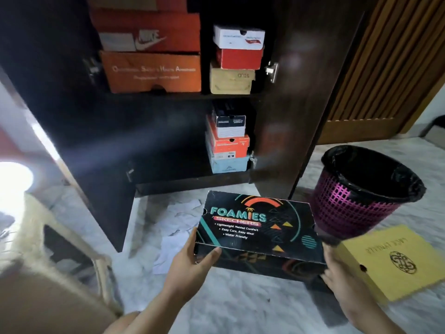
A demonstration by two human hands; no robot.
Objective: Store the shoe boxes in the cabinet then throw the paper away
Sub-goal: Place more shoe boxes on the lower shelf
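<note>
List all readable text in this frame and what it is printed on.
"FOAMIES SKECHERS", "Lightweight Molded Comfort", "Easy Care, Easy Wear", "Water Friendly": black box, gripped by left hand and right hand.
"NIKE", swoosh: orange box.
Yellow box, other cabinet boxes: too blurred to read.

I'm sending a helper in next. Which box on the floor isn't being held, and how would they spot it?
Start at the purple mesh bin right of the open cabinet. Just in front of it, on the marble floor, lies the yellow box. It is plain yellow with a dark emblem, unlike the black Foamies box.
</note>
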